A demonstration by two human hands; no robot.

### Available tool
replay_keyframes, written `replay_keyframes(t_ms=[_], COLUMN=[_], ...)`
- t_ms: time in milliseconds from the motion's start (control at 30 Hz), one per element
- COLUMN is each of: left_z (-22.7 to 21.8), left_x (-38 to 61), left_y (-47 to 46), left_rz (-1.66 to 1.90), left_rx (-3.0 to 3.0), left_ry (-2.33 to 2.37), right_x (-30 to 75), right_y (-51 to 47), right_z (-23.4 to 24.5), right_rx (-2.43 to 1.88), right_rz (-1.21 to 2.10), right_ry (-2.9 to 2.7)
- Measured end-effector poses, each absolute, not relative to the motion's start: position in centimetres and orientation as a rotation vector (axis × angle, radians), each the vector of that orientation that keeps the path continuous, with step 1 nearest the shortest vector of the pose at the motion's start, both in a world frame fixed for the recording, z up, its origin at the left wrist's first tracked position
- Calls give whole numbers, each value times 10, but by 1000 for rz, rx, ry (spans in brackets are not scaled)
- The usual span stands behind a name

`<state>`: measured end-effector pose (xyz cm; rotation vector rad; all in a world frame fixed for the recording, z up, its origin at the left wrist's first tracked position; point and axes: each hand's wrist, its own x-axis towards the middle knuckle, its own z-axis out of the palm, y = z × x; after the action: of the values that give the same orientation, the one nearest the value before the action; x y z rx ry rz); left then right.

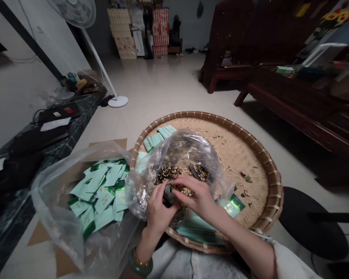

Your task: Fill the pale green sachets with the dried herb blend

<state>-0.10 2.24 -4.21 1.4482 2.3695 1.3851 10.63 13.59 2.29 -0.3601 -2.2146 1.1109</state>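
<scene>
My left hand (159,205) is curled around a small pale green packet (170,195), which is partly hidden by the fingers. My right hand (196,193) is closed in a pinch at the packet's upper edge; what its fingertips hold is too small to make out. Both hands are over an opened clear plastic bag (189,143) filled with a loose dark and yellowish dried mix (174,172). A dark, narrow tool handle (195,172) sticks out of the mix. Flat green packets (197,228) lie stacked beneath my right forearm.
A round woven bamboo tray (238,155) carries the bag and more packets (158,138). To the left, another clear bag (55,193) holds many green packets (104,190). A standing fan (118,101), dark wooden furniture (296,112) and a black round base (311,221) surround the tray.
</scene>
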Motion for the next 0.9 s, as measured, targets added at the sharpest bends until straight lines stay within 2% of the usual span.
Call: replay_keyframes(t_ms=[200,800,900], left_z=[-41,-41,-43], left_x=[-1,1,1], left_y=[22,19,18], left_rz=[1392,1371,1372], left_rx=[1501,1551,1571], left_ry=[2380,2370,2371], right_x=[113,120,123], right_y=[136,144,145], right_z=[43,46,40], right_rx=[-353,-394,-387], right_rz=[1220,1080,1148], right_ry=[-2273,-2390,-2509])
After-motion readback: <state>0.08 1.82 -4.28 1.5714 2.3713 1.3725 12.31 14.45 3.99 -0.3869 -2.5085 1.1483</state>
